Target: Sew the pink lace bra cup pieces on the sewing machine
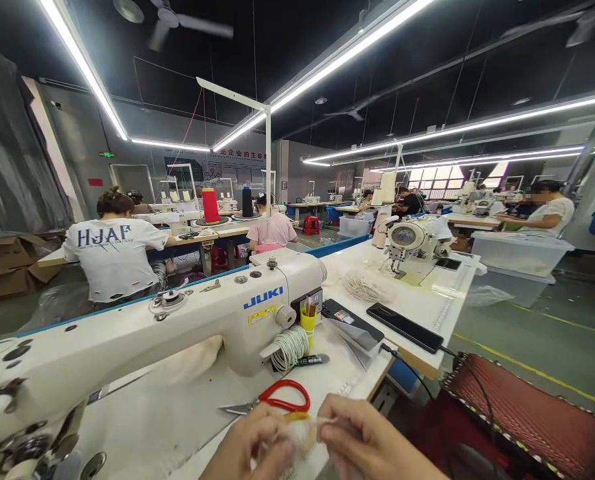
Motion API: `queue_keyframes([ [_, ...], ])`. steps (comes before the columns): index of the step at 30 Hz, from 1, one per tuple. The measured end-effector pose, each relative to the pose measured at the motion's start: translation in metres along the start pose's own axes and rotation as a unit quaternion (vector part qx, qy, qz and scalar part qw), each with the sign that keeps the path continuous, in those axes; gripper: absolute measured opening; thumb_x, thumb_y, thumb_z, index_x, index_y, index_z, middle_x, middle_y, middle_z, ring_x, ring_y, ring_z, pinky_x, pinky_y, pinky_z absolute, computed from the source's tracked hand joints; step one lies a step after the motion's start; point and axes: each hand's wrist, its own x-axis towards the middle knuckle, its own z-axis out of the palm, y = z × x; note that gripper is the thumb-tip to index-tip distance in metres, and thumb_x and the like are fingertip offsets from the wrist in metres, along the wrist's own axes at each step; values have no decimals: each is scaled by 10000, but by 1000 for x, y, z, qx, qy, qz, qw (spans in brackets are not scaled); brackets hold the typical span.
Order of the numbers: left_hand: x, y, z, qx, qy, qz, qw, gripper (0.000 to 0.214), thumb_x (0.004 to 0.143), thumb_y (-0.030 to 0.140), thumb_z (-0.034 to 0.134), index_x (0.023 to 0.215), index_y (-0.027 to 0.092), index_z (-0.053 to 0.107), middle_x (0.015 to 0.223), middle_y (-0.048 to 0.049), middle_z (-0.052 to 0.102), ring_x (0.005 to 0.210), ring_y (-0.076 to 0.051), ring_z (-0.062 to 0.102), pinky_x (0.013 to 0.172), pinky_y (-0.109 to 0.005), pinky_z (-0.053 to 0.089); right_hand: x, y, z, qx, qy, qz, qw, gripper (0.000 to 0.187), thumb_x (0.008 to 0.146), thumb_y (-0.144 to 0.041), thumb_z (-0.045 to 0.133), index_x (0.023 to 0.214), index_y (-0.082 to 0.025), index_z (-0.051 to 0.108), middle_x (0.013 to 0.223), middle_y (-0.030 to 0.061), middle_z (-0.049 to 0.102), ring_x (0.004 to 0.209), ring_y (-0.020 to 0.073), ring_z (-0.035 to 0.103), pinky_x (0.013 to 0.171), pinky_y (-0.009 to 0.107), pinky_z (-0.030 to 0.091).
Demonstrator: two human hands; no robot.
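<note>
My left hand [250, 443] and my right hand [367, 440] meet at the bottom edge, fingers pinched together on a small pale piece of fabric or trim [305, 430] held between them. Red-handled scissors [277, 399] lie on the white table just beyond my hands. A white JUKI sewing machine [142, 327] stretches across the left, its head toward the bottom left corner. A coil of white cord [290, 347] and a yellow cup [307, 321] sit by the machine's right end.
A black phone [405, 327] and a dark pouch [352, 319] lie on the table to the right. A second sewing machine [412, 243] stands further back. A red woven seat [527, 413] is at lower right. Other people sit at benches behind.
</note>
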Motion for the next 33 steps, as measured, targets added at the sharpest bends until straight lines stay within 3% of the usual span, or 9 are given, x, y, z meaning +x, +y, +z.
queue_keyframes([
  [4,38,1,10,-72,23,-37,996,513,797,614,438,688,126,552,635,-41,590,620,-134,537,623,-229,412,17,22,-49,-121,30,22,992,466,944,-514,290,754,-173,545,623,-13,617,481,97,578,444,181,430],
  [8,56,-20,16,-81,37,-90,992,510,749,636,462,676,135,521,544,-12,555,505,-115,509,525,-217,375,54,57,-84,-315,175,89,929,252,951,-316,412,868,-152,585,858,43,635,783,161,614,701,314,492],
  [10,60,-33,16,-89,35,-108,990,520,728,653,466,649,141,505,504,-5,531,451,-110,488,478,-212,342,74,73,-88,-393,205,116,889,177,917,-291,507,984,-147,586,978,45,618,835,163,607,729,349,504],
  [13,63,-45,13,-95,31,-125,987,520,708,665,478,603,156,476,477,11,489,414,-97,449,437,-204,299,98,88,-85,-481,206,117,844,219,895,-291,553,1073,-164,574,1102,56,590,913,177,599,770,370,510],
  [20,61,-48,6,-72,24,-114,991,477,738,595,499,570,149,483,524,17,471,491,-84,429,469,-195,285,106,108,-87,-579,195,81,787,224,902,-288,542,1086,-165,573,1114,59,591,956,191,591,811,400,497],
  [27,60,-46,7,-100,24,-136,985,501,718,631,510,605,142,510,521,5,514,462,-99,480,464,-208,314,107,110,-96,-577,192,71,790,237,901,-294,544,1096,-162,568,1105,59,594,932,186,599,797,393,504],
  [33,58,-32,-2,-197,11,-168,966,540,613,665,614,632,132,524,559,-21,572,513,-118,549,501,-221,379,98,95,-103,-480,200,45,853,206,902,-306,540,1029,-151,583,1023,43,614,870,167,607,757,365,507],
])
